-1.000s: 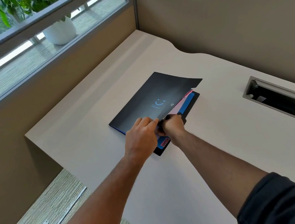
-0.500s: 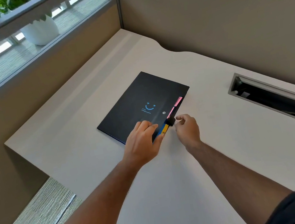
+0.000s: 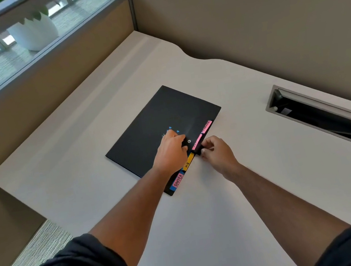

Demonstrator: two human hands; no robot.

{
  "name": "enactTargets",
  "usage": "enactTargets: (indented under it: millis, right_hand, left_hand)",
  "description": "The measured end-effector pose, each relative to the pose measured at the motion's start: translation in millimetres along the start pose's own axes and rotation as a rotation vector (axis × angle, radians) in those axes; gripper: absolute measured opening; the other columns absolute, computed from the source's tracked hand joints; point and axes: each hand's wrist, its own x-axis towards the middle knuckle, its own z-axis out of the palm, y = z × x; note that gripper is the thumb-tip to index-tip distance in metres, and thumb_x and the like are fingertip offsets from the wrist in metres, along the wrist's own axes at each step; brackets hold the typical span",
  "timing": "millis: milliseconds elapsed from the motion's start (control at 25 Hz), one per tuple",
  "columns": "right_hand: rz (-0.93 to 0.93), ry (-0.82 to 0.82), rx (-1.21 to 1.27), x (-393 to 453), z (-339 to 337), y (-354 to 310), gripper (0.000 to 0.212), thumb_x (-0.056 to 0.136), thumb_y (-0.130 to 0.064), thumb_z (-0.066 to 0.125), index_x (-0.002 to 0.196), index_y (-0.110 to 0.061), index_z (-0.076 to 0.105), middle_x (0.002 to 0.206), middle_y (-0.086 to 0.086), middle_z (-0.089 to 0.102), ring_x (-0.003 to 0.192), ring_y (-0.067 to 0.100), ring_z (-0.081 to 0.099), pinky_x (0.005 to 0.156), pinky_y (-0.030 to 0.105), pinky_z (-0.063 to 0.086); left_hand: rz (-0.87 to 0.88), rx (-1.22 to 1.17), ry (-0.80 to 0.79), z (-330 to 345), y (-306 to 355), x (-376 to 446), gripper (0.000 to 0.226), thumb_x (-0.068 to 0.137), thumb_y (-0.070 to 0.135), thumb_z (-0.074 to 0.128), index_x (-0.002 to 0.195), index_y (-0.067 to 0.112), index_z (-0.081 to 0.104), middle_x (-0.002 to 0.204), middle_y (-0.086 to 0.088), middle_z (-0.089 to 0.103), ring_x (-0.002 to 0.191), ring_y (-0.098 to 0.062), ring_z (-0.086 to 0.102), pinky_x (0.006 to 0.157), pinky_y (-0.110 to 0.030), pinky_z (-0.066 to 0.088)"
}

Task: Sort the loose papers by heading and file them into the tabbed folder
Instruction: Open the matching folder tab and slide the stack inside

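Note:
A black tabbed folder (image 3: 156,122) lies closed on the pale desk (image 3: 209,231). Coloured tabs stick out along its right edge: a pink one reading "Finance" (image 3: 207,125), a plain pink one (image 3: 197,142), a yellow "HR" one (image 3: 188,162) and a blue-and-pink "Sports" one (image 3: 177,181). My left hand (image 3: 170,152) presses down on the cover near that edge, over a small blue printed mark. My right hand (image 3: 217,153) pinches a small black flap at the folder's right edge, beside the pink tab. No loose papers are in view.
A recessed cable slot (image 3: 329,116) runs along the desk at the right. Beige partition walls (image 3: 243,17) close off the back and left. A white plant pot (image 3: 34,33) stands behind the window. The desk's left edge (image 3: 18,198) drops to carpet.
The folder's lifted cover has come down flat and closed. My left hand slid up onto the cover; my right hand came out from under it and now pinches the black flap.

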Motion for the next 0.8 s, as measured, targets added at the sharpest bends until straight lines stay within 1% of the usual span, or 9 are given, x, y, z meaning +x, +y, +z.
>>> enactTargets:
  millis: [160,280,400,480,520,600,640,720,800]
  right_hand:
    - [-0.053,-0.03,-0.033,1,-8,11,0.025,0.095,-0.002,0.063,0.09,-0.027,0.06,0.107,0.008,0.067,0.098,0.023,0.071,0.091,0.043,0.06]
    - [-0.086,-0.072,-0.075,1,-13,13,0.026,0.095,-0.001,0.063,0.089,-0.026,0.06,0.108,0.008,0.066,0.099,0.023,0.07,0.091,0.043,0.06]
    - [-0.101,-0.113,-0.095,1,-16,14,0.023,0.096,0.002,0.06,0.094,-0.02,0.06,0.11,0.01,0.067,0.099,0.022,0.071,0.085,0.031,0.061]
    - [-0.095,-0.115,-0.058,0,-19,13,0.015,0.097,0.003,0.057,0.098,-0.011,0.06,0.109,0.014,0.067,0.093,0.019,0.072,0.073,0.02,0.058]
    - [-0.093,-0.114,-0.046,1,-19,13,0.012,0.097,0.002,0.057,0.1,-0.009,0.061,0.109,0.014,0.067,0.092,0.019,0.072,0.072,0.019,0.057]
    - [-0.106,-0.128,-0.048,2,-17,11,0.011,0.096,-0.005,0.062,0.103,-0.012,0.065,0.111,0.01,0.066,0.096,0.019,0.07,0.081,0.027,0.057]
    - [-0.115,-0.146,-0.054,2,-16,10,0.013,0.095,-0.008,0.065,0.105,-0.016,0.067,0.111,0.007,0.066,0.098,0.017,0.069,0.085,0.03,0.057]
    - [-0.118,-0.159,-0.06,2,-14,9,0.013,0.094,-0.014,0.068,0.105,-0.02,0.07,0.111,0.004,0.068,0.098,0.015,0.069,0.088,0.032,0.056]
    - [-0.111,-0.149,-0.035,-1,-15,10,0.008,0.094,-0.016,0.069,0.102,-0.018,0.07,0.107,0.004,0.07,0.095,0.014,0.068,0.084,0.029,0.054]
  left_hand:
    - [-0.007,-0.003,-0.034,5,-4,6,0.037,0.1,0.025,0.058,0.136,0.016,0.056,0.128,-0.002,0.046,0.115,-0.014,0.047,0.088,-0.027,0.047]
    - [-0.001,-0.005,-0.032,6,-3,11,0.035,0.099,0.03,0.06,0.131,0.016,0.058,0.125,-0.001,0.046,0.111,-0.013,0.046,0.085,-0.025,0.045]
    - [0.02,-0.006,-0.036,4,-1,14,0.038,0.096,0.035,0.063,0.129,0.017,0.058,0.123,-0.001,0.045,0.113,-0.014,0.044,0.085,-0.026,0.044]
    - [0.075,-0.005,-0.067,3,2,13,0.056,0.09,0.041,0.067,0.139,0.018,0.051,0.128,-0.001,0.043,0.119,-0.017,0.04,0.092,-0.03,0.043]
    - [0.118,0.026,-0.083,3,3,11,0.069,0.086,0.043,0.07,0.146,0.019,0.045,0.133,-0.001,0.042,0.123,-0.018,0.037,0.098,-0.034,0.041]
    - [0.205,0.134,-0.071,6,2,7,0.088,0.079,0.043,0.074,0.154,0.022,0.033,0.141,0.0,0.037,0.128,-0.021,0.033,0.106,-0.041,0.036]
    - [0.226,0.167,-0.049,8,1,6,0.091,0.078,0.04,0.074,0.155,0.022,0.03,0.142,0.0,0.036,0.129,-0.021,0.033,0.108,-0.043,0.036]
    - [0.212,0.145,-0.015,9,-1,5,0.088,0.08,0.033,0.073,0.155,0.021,0.03,0.141,-0.001,0.038,0.128,-0.021,0.034,0.108,-0.043,0.039]
    - [0.195,0.08,0.015,10,-3,4,0.081,0.082,0.03,0.07,0.154,0.018,0.034,0.138,-0.001,0.043,0.124,-0.019,0.037,0.104,-0.042,0.043]
